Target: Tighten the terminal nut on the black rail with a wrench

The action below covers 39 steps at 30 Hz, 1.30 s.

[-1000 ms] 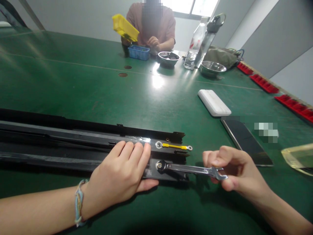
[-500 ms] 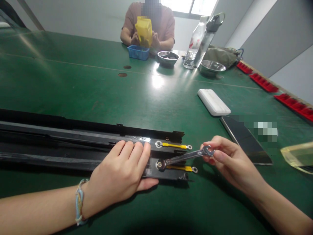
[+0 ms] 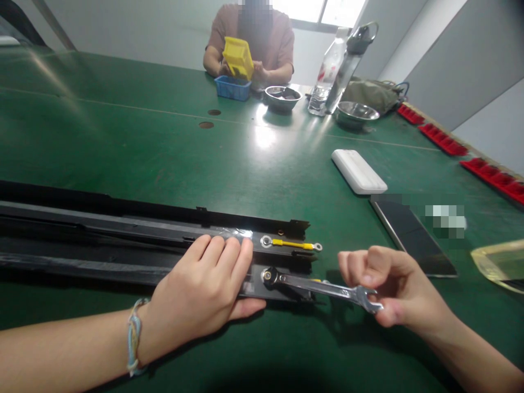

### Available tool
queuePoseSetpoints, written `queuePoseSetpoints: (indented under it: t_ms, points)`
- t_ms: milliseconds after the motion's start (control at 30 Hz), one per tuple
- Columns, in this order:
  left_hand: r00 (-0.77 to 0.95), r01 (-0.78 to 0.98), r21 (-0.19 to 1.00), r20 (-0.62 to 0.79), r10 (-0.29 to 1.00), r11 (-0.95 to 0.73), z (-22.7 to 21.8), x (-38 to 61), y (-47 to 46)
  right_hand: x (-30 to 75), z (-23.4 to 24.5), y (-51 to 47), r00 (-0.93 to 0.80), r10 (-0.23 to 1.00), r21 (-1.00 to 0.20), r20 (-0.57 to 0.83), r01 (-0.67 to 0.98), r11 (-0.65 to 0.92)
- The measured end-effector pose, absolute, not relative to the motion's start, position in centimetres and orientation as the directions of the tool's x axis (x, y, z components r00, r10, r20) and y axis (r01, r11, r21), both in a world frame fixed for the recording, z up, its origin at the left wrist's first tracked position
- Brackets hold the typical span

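Two long black metal rails [image 3: 135,225] lie side by side, their ends near the middle of the view. My left hand [image 3: 204,284] wraps over the nearer rail, fingers on top and thumb at its near side. A combination wrench [image 3: 319,285] has its ring end around a nut [image 3: 267,276] on that rail. At its open-jaw end is my right hand [image 3: 393,284], thumb against the jaw tip and the other fingers curled above. One yellow wire with ring terminals [image 3: 292,244] is fixed on the farther rail; a second is mostly hidden under the wrench.
A white power bank [image 3: 359,172] and a dark phone [image 3: 413,234] lie on the green table [image 3: 155,147] to the right. Across it, a person holds a yellow bin [image 3: 238,57] above a blue bin [image 3: 232,88]. Metal bowls [image 3: 283,98] and bottles [image 3: 327,76] stand nearby.
The wrench's free end has swung toward me around the nut, along with my right hand, whose fingers have spread from the thumb. Across the table, the yellow bin has tilted. My left hand stays put.
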<state>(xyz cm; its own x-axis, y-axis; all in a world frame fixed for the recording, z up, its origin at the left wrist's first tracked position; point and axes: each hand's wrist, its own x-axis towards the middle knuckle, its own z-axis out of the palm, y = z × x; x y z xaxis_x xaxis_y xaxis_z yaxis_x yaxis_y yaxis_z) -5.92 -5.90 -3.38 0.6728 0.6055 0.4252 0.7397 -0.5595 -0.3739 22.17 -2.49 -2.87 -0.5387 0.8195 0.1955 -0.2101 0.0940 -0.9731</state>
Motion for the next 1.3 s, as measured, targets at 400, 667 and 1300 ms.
queuePoseSetpoints:
  t_ms: [400, 667, 1300]
  points:
    - [0.671, 0.741, -0.378, 0.426, 0.607, -0.555, -3.55, -5.93, -5.85, 22.59, -2.68, -2.38, -0.374, 0.911, -0.985, 0.173, -0.068, 0.159]
    - [0.673, 0.74, -0.372, 0.418, 0.61, -0.561, -3.41, -6.07, -5.86, 22.54, -3.21, -1.83, -0.196, 0.973, -0.989, 0.125, 0.051, 0.137]
    - [0.671, 0.742, -0.369, 0.425, 0.608, -0.561, -3.52, -6.08, -6.0, 22.17, -2.47, -2.58, -0.515, 0.808, -0.955, 0.285, -0.079, 0.286]
